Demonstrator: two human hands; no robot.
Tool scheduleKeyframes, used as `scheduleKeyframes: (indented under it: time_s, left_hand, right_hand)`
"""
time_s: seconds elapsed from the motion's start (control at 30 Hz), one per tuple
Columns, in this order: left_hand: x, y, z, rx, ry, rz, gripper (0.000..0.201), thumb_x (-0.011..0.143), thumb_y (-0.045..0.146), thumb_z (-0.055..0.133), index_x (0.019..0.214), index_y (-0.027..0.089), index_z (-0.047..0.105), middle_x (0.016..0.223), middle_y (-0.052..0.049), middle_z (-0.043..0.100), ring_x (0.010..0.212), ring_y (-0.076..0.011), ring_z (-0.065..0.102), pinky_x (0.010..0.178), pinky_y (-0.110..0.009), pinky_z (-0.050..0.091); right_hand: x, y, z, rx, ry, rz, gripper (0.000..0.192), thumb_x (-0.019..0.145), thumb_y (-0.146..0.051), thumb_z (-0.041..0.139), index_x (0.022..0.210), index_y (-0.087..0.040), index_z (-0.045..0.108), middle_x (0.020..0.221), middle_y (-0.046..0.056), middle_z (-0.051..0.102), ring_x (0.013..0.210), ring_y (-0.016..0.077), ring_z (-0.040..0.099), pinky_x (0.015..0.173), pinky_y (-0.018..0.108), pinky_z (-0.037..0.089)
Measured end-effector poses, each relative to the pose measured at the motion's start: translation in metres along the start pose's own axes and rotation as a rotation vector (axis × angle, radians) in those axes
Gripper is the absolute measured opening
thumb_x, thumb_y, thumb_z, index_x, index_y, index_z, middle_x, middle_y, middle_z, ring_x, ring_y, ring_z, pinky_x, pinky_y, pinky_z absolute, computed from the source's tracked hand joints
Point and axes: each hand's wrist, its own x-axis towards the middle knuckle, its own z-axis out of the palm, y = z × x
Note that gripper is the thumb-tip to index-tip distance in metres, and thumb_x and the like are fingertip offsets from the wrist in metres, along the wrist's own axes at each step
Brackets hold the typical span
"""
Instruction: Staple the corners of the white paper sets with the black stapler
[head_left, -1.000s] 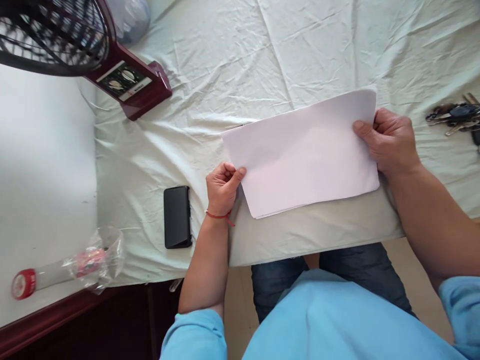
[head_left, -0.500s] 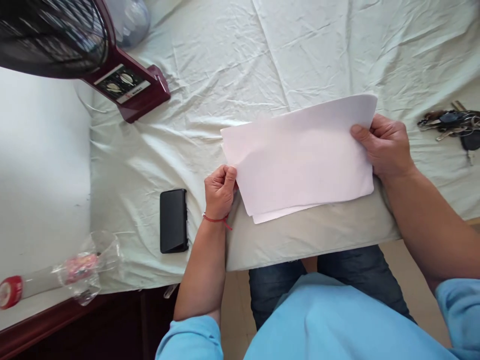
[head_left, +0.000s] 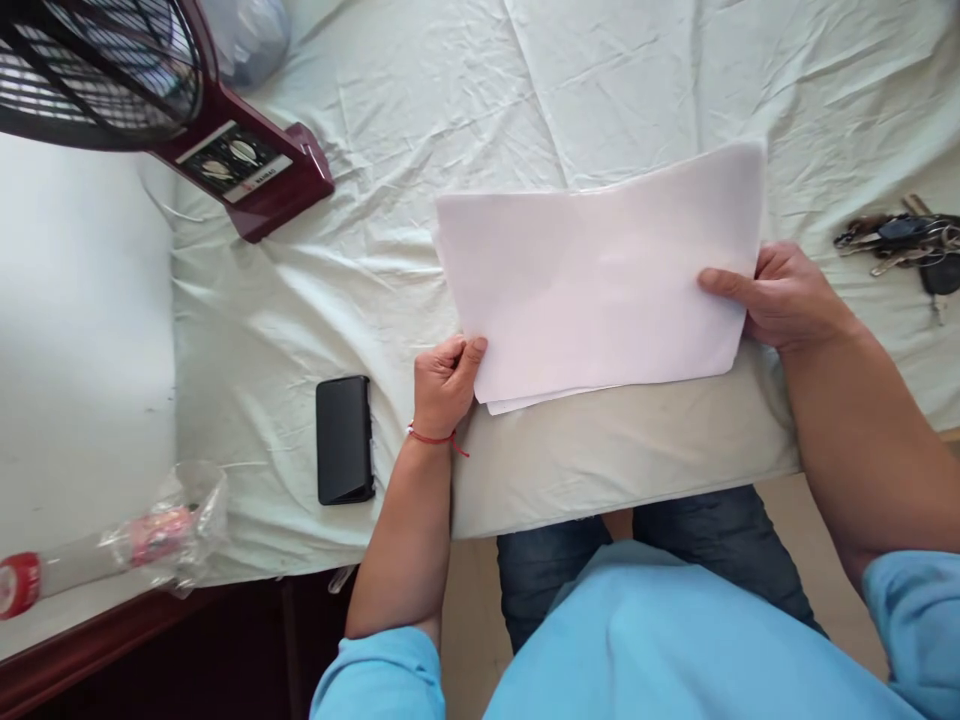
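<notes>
Several white sheets of paper (head_left: 600, 285) are held up off the cloth between my two hands, their far edge bowed and their lower edges slightly out of line. My left hand (head_left: 446, 378) grips the lower left edge, thumb on top and fingers curled beneath. At the right edge my right hand (head_left: 791, 298) is closed on the sheets, its thumb lying flat on the top one and its fingers hidden behind. Both surfaces that show are blank.
A pale green cloth (head_left: 622, 450) with creases covers the table. To the left lie a black phone (head_left: 344, 440) and a plastic-wrapped tube with a red cap (head_left: 19, 585). A dark red fan (head_left: 259, 180) stands at the upper left. Keys (head_left: 911, 240) lie at the far right.
The sheets have tilted up, their far edge rising and the left side moving away from me. My left thumb now lies on the sheets' edge, and my right hand has shifted slightly rightward.
</notes>
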Motion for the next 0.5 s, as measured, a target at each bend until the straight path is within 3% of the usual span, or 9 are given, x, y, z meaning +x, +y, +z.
scheduleKeyframes:
  time_s: [0.07,0.17,0.27,0.33,0.4,0.5]
  left_hand:
    - [0.000,0.000,0.001,-0.036,0.045,-0.001,0.073,0.086,0.074,0.084,0.057,0.019,0.047,0.060,0.003,0.034,0.060,-0.0092,0.028,0.054,-0.029,0.022]
    - [-0.001,-0.002,0.002,-0.143,0.142,0.057,0.062,0.080,0.067,0.093,0.063,0.019,0.057,0.062,0.004,0.044,0.060,-0.0085,0.036,0.056,-0.024,0.032]
    - [-0.003,-0.005,0.000,-0.256,0.247,0.195,0.056,0.065,0.061,0.104,0.073,0.022,0.064,0.072,0.004,0.060,0.073,-0.0111,0.058,0.074,-0.026,0.053]
    - [-0.003,-0.007,-0.003,-0.277,0.292,0.258,0.061,0.057,0.066,0.105,0.081,0.023,0.069,0.081,0.002,0.066,0.083,-0.0152,0.067,0.084,-0.030,0.058]
    - [-0.003,-0.009,-0.007,-0.250,0.257,0.259,0.063,0.060,0.073,0.101,0.088,0.024,0.074,0.084,0.000,0.069,0.085,-0.0168,0.068,0.083,-0.031,0.059]
    - [-0.004,-0.010,-0.010,-0.193,0.084,0.199,0.054,0.072,0.071,0.095,0.089,0.022,0.081,0.082,-0.002,0.072,0.074,-0.0147,0.064,0.072,-0.029,0.054]
  right_hand:
    - [-0.002,-0.001,0.001,-0.046,0.010,-0.006,0.051,0.066,-0.048,0.087,0.101,-0.014,0.070,0.113,0.010,0.067,0.094,0.0211,0.069,0.083,0.034,0.060]
    - [-0.006,-0.010,0.008,-0.049,0.069,-0.205,0.039,0.072,-0.041,0.085,0.096,-0.015,0.070,0.118,0.007,0.065,0.113,0.0211,0.065,0.099,0.035,0.056]
    - [-0.012,-0.022,0.016,-0.040,0.129,-0.455,0.029,0.078,-0.036,0.080,0.096,-0.017,0.067,0.118,0.003,0.064,0.127,0.0200,0.059,0.113,0.040,0.045]
    - [-0.016,-0.025,0.015,-0.054,0.171,-0.545,0.030,0.079,-0.038,0.079,0.099,-0.020,0.066,0.118,0.000,0.064,0.131,0.0202,0.057,0.117,0.043,0.040]
    - [-0.019,-0.024,0.012,-0.085,0.174,-0.568,0.038,0.076,-0.043,0.081,0.102,-0.021,0.065,0.119,0.001,0.063,0.131,0.0214,0.057,0.116,0.044,0.040]
    - [-0.019,-0.016,0.008,-0.145,0.133,-0.506,0.049,0.071,-0.048,0.084,0.106,-0.020,0.065,0.118,0.003,0.063,0.124,0.0223,0.061,0.112,0.046,0.046]
